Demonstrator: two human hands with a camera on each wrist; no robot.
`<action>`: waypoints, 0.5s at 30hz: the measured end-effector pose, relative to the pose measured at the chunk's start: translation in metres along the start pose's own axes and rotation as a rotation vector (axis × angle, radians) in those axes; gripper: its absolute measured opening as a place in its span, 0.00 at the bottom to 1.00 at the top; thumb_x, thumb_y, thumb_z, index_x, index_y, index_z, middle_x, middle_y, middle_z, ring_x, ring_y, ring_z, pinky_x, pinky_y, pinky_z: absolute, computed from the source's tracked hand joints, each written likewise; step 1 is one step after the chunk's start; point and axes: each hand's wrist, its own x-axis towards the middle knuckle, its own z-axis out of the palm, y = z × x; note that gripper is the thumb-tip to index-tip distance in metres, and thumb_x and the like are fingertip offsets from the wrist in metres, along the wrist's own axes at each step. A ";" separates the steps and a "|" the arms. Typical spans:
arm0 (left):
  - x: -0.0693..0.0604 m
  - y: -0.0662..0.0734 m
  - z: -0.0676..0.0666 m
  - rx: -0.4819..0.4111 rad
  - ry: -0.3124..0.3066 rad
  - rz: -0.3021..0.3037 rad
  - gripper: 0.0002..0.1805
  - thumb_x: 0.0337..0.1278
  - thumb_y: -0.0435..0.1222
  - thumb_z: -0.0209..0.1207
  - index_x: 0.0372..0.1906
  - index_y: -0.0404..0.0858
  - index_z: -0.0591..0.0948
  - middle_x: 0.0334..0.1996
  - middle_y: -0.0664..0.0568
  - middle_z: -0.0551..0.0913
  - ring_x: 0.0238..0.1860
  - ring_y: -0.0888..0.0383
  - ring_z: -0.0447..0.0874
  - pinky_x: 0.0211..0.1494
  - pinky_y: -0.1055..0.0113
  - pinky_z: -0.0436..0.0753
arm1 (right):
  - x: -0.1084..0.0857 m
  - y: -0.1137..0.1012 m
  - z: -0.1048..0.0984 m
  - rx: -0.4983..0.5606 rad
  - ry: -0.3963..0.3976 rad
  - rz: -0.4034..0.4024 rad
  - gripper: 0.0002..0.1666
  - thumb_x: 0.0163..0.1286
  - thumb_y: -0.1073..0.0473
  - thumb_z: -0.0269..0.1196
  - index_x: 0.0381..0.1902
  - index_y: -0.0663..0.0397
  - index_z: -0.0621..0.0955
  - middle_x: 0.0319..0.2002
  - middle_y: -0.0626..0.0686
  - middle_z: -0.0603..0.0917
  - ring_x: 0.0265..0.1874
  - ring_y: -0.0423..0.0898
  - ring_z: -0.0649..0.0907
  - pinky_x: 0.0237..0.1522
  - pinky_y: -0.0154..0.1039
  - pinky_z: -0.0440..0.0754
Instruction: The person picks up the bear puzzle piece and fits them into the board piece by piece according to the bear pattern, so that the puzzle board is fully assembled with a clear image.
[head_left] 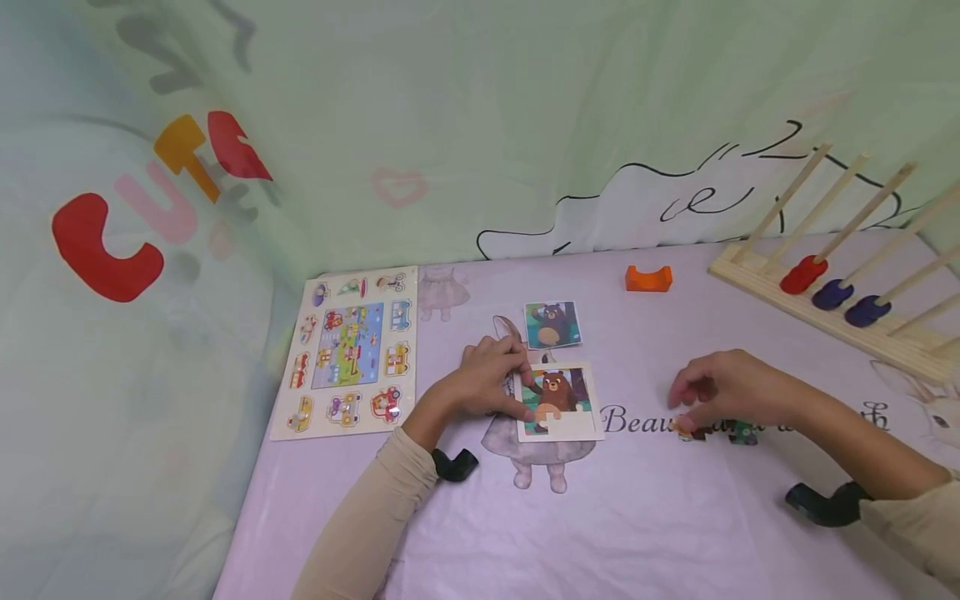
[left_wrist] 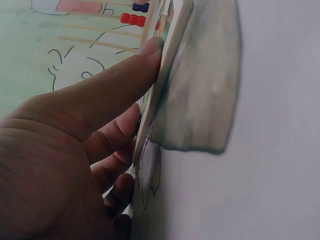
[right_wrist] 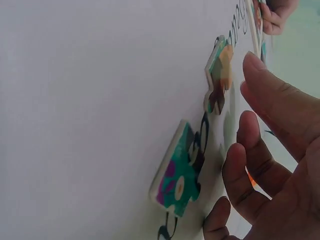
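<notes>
A small bear jigsaw board [head_left: 581, 427] lies in the middle of the table, its lower right part bare and white. My left hand [head_left: 486, 379] holds its left side, the thumb on the lower left and curled fingers at the far edge. Just beyond the board lies a matching bear picture card [head_left: 553, 325]. My right hand [head_left: 731, 387] hovers over two loose jigsaw pieces, fingers loosely bent with nothing between them. The right wrist view shows both flat on the cloth: a brown and tan piece [right_wrist: 218, 75] near the thumb, and a green and purple piece [right_wrist: 177, 172].
A wooden vehicle puzzle board [head_left: 408, 350] lies at the left. An orange curved block [head_left: 648, 280] sits toward the back. At the back right stands a wooden peg rack [head_left: 832, 312] with upright rods and a few red and blue beads.
</notes>
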 end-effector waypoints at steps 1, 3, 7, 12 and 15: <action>0.000 0.000 0.000 0.002 -0.001 -0.001 0.23 0.42 0.58 0.77 0.39 0.56 0.80 0.56 0.62 0.73 0.56 0.56 0.65 0.58 0.55 0.62 | -0.001 0.001 0.001 0.001 -0.001 -0.003 0.15 0.52 0.44 0.79 0.36 0.37 0.87 0.32 0.42 0.80 0.35 0.42 0.75 0.35 0.32 0.75; 0.000 0.000 0.000 0.002 -0.003 0.000 0.23 0.42 0.58 0.77 0.39 0.55 0.80 0.56 0.62 0.73 0.56 0.55 0.65 0.58 0.55 0.62 | -0.002 0.003 0.002 0.004 -0.002 0.001 0.15 0.52 0.45 0.80 0.36 0.36 0.87 0.32 0.43 0.80 0.36 0.42 0.75 0.34 0.32 0.75; 0.000 0.000 0.000 0.003 -0.003 0.003 0.22 0.42 0.58 0.77 0.39 0.55 0.80 0.55 0.62 0.73 0.56 0.55 0.65 0.59 0.55 0.62 | -0.002 0.005 0.004 0.009 -0.004 0.010 0.15 0.50 0.47 0.81 0.35 0.34 0.87 0.33 0.43 0.80 0.36 0.43 0.75 0.34 0.32 0.75; 0.000 0.001 -0.001 0.002 -0.001 0.000 0.23 0.42 0.58 0.77 0.38 0.55 0.80 0.55 0.63 0.72 0.56 0.55 0.65 0.58 0.55 0.62 | -0.003 0.007 0.005 0.030 -0.013 -0.005 0.15 0.49 0.49 0.81 0.34 0.35 0.87 0.33 0.43 0.80 0.36 0.42 0.75 0.34 0.32 0.74; 0.000 0.001 -0.001 0.003 -0.001 -0.001 0.23 0.42 0.58 0.77 0.39 0.55 0.80 0.55 0.63 0.72 0.56 0.56 0.65 0.58 0.56 0.62 | -0.003 0.008 0.005 0.023 -0.012 -0.010 0.16 0.49 0.50 0.82 0.34 0.34 0.87 0.32 0.43 0.80 0.36 0.41 0.75 0.34 0.32 0.73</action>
